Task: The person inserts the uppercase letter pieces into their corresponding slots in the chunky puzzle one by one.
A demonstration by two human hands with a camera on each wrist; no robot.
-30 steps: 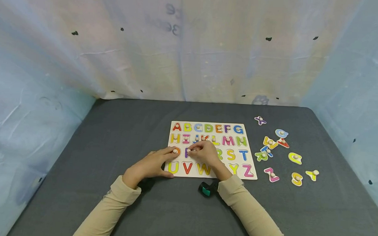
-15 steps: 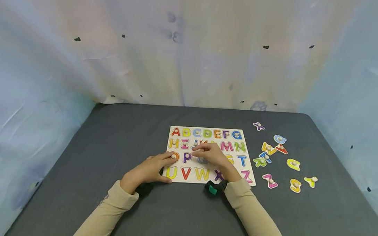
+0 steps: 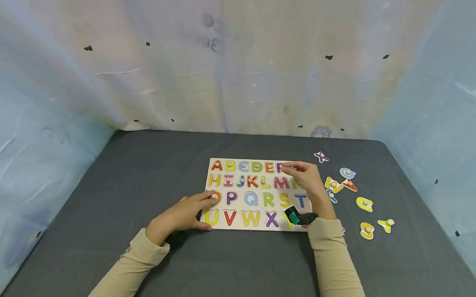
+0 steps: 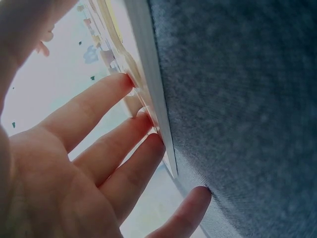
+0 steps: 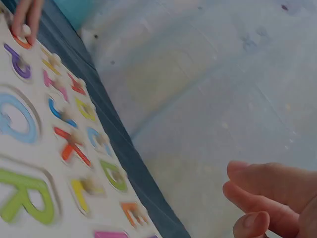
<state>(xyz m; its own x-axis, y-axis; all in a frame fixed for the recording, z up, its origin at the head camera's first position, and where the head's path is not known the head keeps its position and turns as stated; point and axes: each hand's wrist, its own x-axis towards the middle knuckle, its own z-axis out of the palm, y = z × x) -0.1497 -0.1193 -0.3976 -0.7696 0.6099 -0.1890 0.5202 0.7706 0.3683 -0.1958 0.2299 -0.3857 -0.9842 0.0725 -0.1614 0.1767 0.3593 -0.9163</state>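
- One alphabet puzzle board (image 3: 256, 195) lies flat near the middle of the dark grey table (image 3: 102, 213), four rows of letter places on it.
- Two hands work at it. The left hand (image 3: 182, 214) rests with straight, relaxed fingers on the board's near-left corner, its fingertips by the peg of the orange O (image 3: 216, 196) (the left wrist view shows fingers (image 4: 106, 148) flat against the board's edge).
- The right hand (image 3: 305, 177) hovers over the board's far-right corner with fingers loosely curled; whether they pinch a piece I cannot tell.
- Loose letter pieces (image 3: 347, 187) lie scattered on the table right of the board: about eight can be counted, among them one purple X (image 3: 321, 157) farthest back and one yellow Y (image 3: 386, 224) nearest the right side.
- Between board and loose pieces the gap is narrow; left of the board and toward the near edge the table lies bare and wide.
- Pale sheeting (image 3: 241, 61) walls three sides.
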